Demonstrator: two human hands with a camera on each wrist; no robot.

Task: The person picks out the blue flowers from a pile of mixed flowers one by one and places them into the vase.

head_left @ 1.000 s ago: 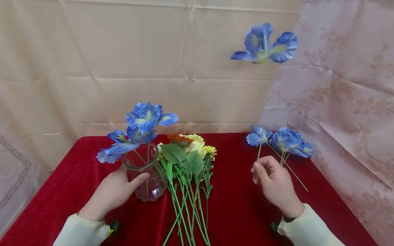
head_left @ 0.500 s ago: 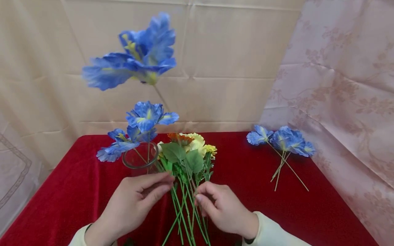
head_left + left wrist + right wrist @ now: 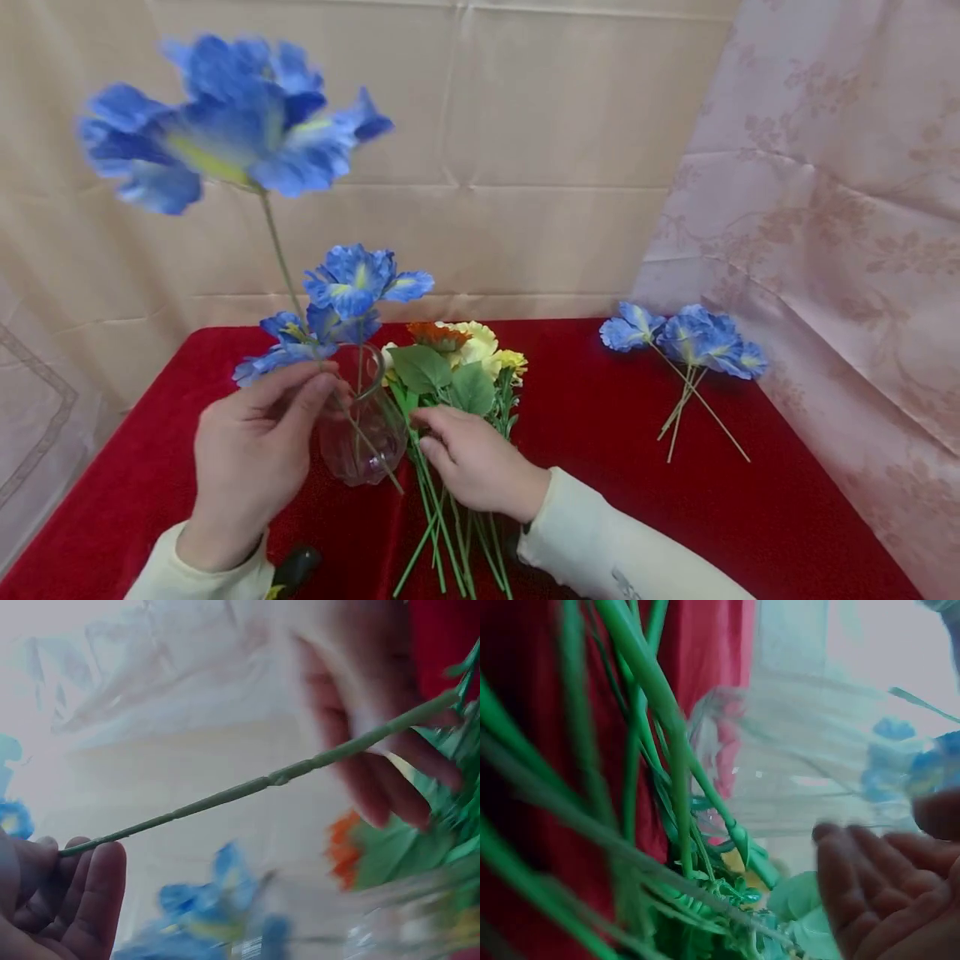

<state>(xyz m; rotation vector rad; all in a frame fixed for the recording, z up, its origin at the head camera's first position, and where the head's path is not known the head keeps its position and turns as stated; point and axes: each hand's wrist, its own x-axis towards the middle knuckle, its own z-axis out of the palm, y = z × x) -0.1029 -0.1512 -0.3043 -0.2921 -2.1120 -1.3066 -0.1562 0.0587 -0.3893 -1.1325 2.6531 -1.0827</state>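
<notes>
A long-stemmed artificial blue iris (image 3: pixel 232 133) rises high at the left of the head view. My left hand (image 3: pixel 251 458) pinches its stem between thumb and fingers, beside the rim of a clear glass vase (image 3: pixel 378 450). Below the hand, the stem's lower end slants down in front of the vase; its length shows in the left wrist view as a green stem (image 3: pixel 277 778). Two blue irises (image 3: pixel 352 283) stand in the vase. My right hand (image 3: pixel 480 462) hovers over the bundle of green stems (image 3: pixel 450 542), its fingers loosely bent and holding nothing in the right wrist view.
The bundle's orange bloom (image 3: pixel 438 336), pale yellow blooms (image 3: pixel 480 346) and broad green leaves (image 3: pixel 422 371) lie right of the vase. Several blue irises (image 3: pixel 697 342) lie at the far right of the red cloth (image 3: pixel 585 400). A beige curtain (image 3: pixel 540 233) hangs behind.
The blue iris came from the right side in my right hand and is now in my left hand. That hand had let go of the vase. The right hand moved left to the bundle.
</notes>
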